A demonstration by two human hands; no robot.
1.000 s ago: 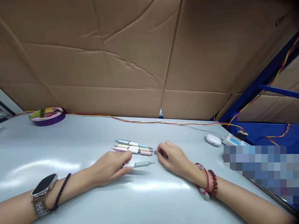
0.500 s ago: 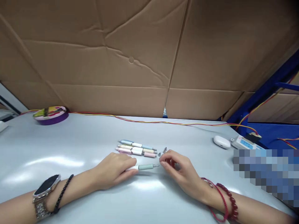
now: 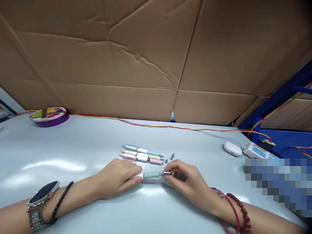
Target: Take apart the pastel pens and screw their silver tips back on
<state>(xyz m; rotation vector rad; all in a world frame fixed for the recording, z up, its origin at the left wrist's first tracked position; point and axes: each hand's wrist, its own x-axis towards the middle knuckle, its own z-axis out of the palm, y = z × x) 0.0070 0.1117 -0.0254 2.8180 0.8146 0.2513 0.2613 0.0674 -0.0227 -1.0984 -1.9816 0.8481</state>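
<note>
A pale green pen (image 3: 151,175) lies flat on the grey table (image 3: 73,146), held at its white end by my left hand (image 3: 117,177). My right hand (image 3: 186,180) pinches a small metal tip (image 3: 166,174) against the pen's point. Just behind lie three pens side by side: blue (image 3: 142,150), cream (image 3: 143,155) and pink (image 3: 142,159). Two small metal tips (image 3: 169,158) rest loose to the right of those pens.
A cardboard wall (image 3: 156,58) stands behind the table. Red and yellow wires (image 3: 170,127) run along its foot. A purple round tin (image 3: 48,116) sits far left. At the right are a white earbud case (image 3: 232,148), a power strip (image 3: 255,150) and a blue frame (image 3: 280,94).
My right hand moved from beside the three pens down to the green pen's point, carrying a metal tip. My left hand stayed on the pen.
</note>
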